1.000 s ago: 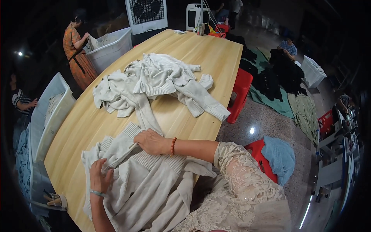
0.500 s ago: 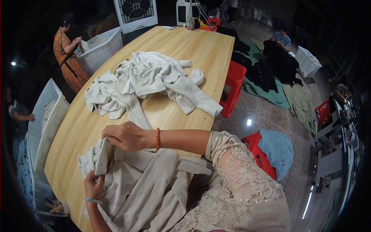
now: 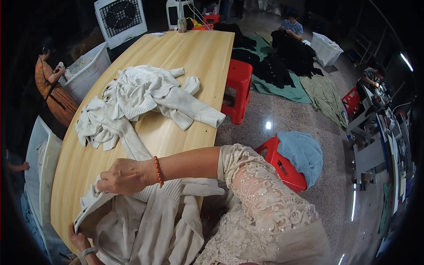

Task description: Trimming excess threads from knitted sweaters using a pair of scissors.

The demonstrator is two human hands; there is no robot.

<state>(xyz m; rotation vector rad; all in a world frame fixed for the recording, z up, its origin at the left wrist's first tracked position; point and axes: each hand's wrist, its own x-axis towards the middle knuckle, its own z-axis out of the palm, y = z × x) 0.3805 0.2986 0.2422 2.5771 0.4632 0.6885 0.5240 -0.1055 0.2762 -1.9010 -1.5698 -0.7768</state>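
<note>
Standing at far left, a tall white bin (image 3: 52, 163) had a co-worker's hand (image 3: 24, 166) at its edge, and just past it came a person in an orange dress (image 3: 51, 86), busy beside a second bin (image 3: 92, 81) loaded with pale cloth. Down to the near corner, and there was the left hand (image 3: 80, 240), low at the table's edge, a light bangle (image 3: 90, 251) on its wrist, fingers pinched on the border of a cream knit garment (image 3: 148, 223)! That garment lay across the near end of the table (image 3: 194, 48) and spilled toward the wearer's lap, one edge drawn taut and lifted open. Up and to the right, the right hand (image 3: 123, 176) had its fingers closed on the same edge, knuckles up, a beaded bracelet (image 3: 158, 171) on the wrist. Beyond it, a heap of pale knitwear (image 3: 137, 95) sprawled over the tabletop, one sleeve trailing toward that right hand. On to the right: a red stool (image 3: 238, 81) tight by the table, black garments (image 3: 280, 66) heaped on green cloth (image 3: 300, 96) along the floor, and nearer, a light-blue knit (image 3: 304, 154) draped over another red stool (image 3: 293, 176). Farther right and back stood a white basket (image 3: 324, 49).
</note>
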